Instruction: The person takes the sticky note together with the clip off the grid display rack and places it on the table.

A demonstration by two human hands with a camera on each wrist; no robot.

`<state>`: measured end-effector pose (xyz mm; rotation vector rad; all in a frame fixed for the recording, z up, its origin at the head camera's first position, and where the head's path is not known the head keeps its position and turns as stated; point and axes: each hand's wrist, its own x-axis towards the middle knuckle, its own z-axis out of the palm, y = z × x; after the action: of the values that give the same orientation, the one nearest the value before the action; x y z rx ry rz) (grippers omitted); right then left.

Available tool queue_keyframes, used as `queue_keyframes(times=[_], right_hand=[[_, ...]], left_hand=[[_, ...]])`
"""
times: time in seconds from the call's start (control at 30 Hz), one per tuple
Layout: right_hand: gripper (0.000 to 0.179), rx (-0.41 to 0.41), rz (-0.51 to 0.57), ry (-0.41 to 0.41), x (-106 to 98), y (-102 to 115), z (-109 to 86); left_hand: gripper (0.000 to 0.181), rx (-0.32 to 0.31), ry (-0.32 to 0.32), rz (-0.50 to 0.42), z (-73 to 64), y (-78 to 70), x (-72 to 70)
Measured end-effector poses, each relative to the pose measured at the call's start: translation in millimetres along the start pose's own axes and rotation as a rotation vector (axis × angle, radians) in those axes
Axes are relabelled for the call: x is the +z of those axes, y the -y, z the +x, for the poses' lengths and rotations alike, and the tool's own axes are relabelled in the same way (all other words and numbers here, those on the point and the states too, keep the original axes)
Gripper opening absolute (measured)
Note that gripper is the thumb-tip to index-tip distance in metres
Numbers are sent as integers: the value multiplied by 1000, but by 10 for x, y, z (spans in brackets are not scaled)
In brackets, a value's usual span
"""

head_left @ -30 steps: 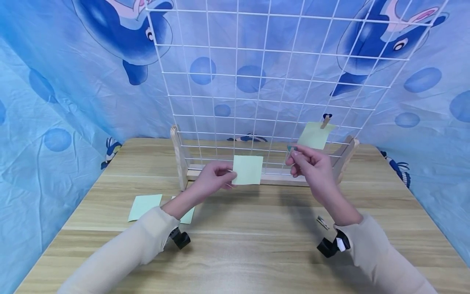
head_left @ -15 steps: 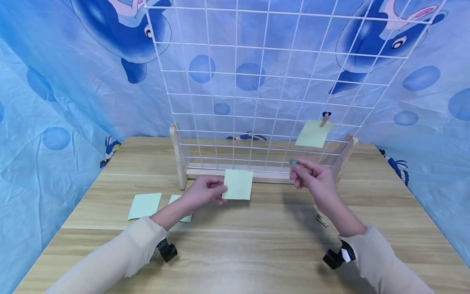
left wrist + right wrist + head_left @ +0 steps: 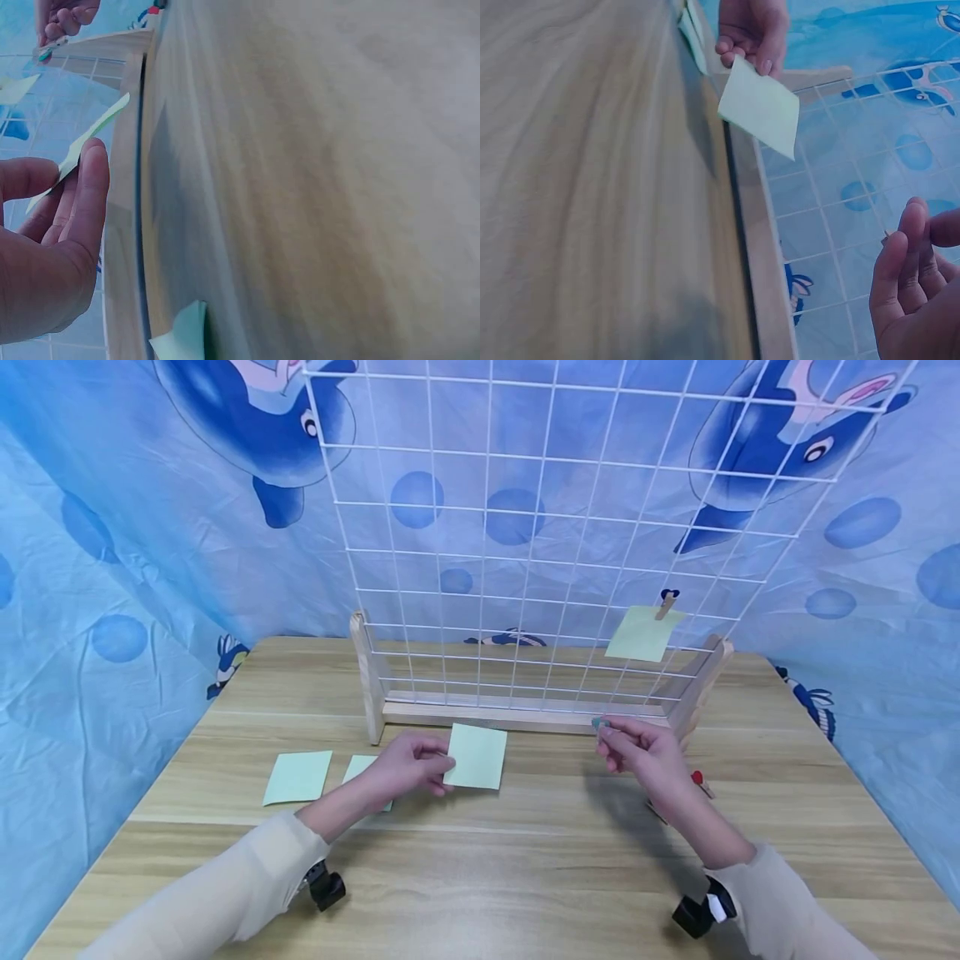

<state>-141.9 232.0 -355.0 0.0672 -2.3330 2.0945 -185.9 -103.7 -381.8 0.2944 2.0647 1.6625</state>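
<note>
In the head view my left hand (image 3: 408,768) pinches a pale green sticky note (image 3: 478,757) by its left edge, thumb against fingers. The note is held up in front of the rack's wooden base (image 3: 517,717). My right hand (image 3: 647,753) pinches a small clothespin (image 3: 598,724) with a teal top, mostly hidden by the fingertips. Above that hand, another green note (image 3: 642,633) hangs on the white wire grid (image 3: 487,512) from a wooden clothespin (image 3: 666,605) with a dark heart-shaped top. The right wrist view shows the held note (image 3: 762,112) tilted.
Two more green notes, one (image 3: 297,777) fully visible and one (image 3: 358,767) partly behind the left hand, lie on the wooden table (image 3: 480,877). Beside the right forearm lie a red-topped clothespin (image 3: 701,783) and another clothespin (image 3: 656,812), partly covered. A blue curtain (image 3: 112,568) surrounds the table.
Both hands have come down from the grid toward me. The left has also shifted left with its note. The red-topped clothespin has come into view beside the right forearm.
</note>
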Motion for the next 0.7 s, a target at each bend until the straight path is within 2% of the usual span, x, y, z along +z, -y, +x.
queue_keyframes(times=[0.27,0.7], right_hand=[[34,82,-98,22,-81,-175,-96],[36,170,-146,96,-216,-340,-208]], left_hand=[[17,-7,67,-18,-51,71,-53],[30,-56,78,-6,-141,178,-141]])
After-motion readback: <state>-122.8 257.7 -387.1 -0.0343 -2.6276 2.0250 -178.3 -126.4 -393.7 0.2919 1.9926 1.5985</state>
